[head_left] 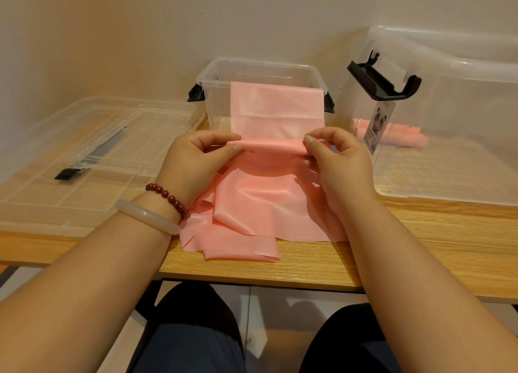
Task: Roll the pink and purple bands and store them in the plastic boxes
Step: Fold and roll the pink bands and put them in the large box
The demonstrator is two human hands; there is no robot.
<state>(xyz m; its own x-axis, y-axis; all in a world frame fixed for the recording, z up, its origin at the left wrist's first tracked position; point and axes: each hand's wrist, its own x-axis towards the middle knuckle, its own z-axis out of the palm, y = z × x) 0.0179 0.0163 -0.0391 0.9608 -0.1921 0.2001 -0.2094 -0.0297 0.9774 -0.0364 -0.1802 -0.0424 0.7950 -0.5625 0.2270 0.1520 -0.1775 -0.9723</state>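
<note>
Evenly, left hand point(193, 159) and right hand point(337, 161) each pinch an end of the roll point(269, 145) in the pink band point(263, 204), its long axis running 9 to 3 o'clock; loose band drapes the plastic box point(214, 74) at 12, slack pools toward 6.

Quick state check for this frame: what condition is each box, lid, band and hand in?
Pink band: short roll at the hands, rest loose on the table.
Small box: open, no lid on.
Lid: off, flat on the table at left.
Large box: black latch raised, pink rolls inside.
Left hand: pinching the band's roll.
Right hand: pinching the band's roll.
</note>
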